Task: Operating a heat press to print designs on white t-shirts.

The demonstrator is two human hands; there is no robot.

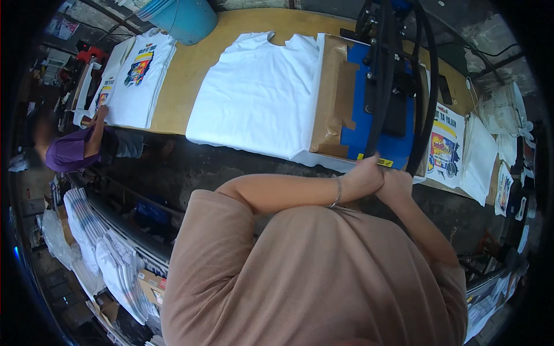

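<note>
The black handle [424, 115] of the heat press [375, 92] was gripped at its near end by both hands together, the left hand [369, 173] laid beside and partly over the right hand [398, 180], with the fingers closed around the bar. The handle was seen as a long curved loop; its long axis ran away from the grip toward the far side of the table [190, 69], and its bent end pointed back to the person. Just beyond the grip, under the handle, the blue plate [360, 109] of the press was lying with a brown paper sheet [334, 86] on its left part. To the left of the grip a stack of white shirts [254, 92] was spread flat on the table, well apart from the hands. Farther left, printed shirts [138, 75] were piled, and they were touched by another person in a purple sleeve [72, 151]. A blue bucket [184, 20] was standing at the far edge; what it contained could not be told. To the right of the grip, printed transfer sheets [445, 147] were lying.
</note>
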